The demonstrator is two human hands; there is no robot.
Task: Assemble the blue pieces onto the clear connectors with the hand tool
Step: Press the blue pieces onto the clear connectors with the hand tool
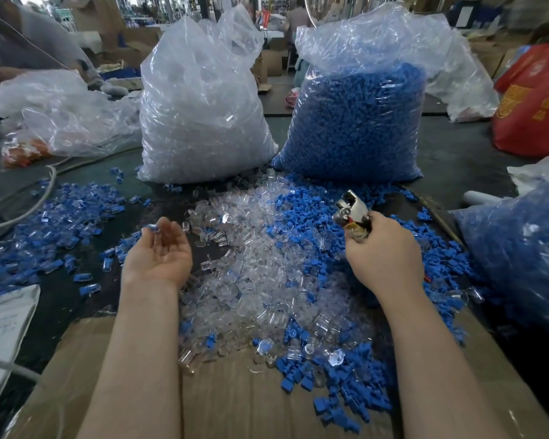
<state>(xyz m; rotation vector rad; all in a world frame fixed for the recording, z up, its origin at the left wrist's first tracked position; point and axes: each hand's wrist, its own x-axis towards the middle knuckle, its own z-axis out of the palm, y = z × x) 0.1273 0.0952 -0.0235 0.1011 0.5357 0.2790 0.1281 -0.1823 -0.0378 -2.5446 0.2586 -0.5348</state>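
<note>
Left hand [159, 251] is palm-up with a small blue-and-clear piece [152, 228] at its fingertips, right hand [382, 248] gripping the metal hand tool [353, 208], so I'd seat that piece squarely in the tool before squeezing.

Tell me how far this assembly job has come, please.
Done: a spread of joined blue-and-clear pieces lies at the left. In hand: the right hand grips the hand tool; the left hand, palm up, carries one piece at its fingertips. Left: loose piles and two nearly full bags, so most remains.
</note>
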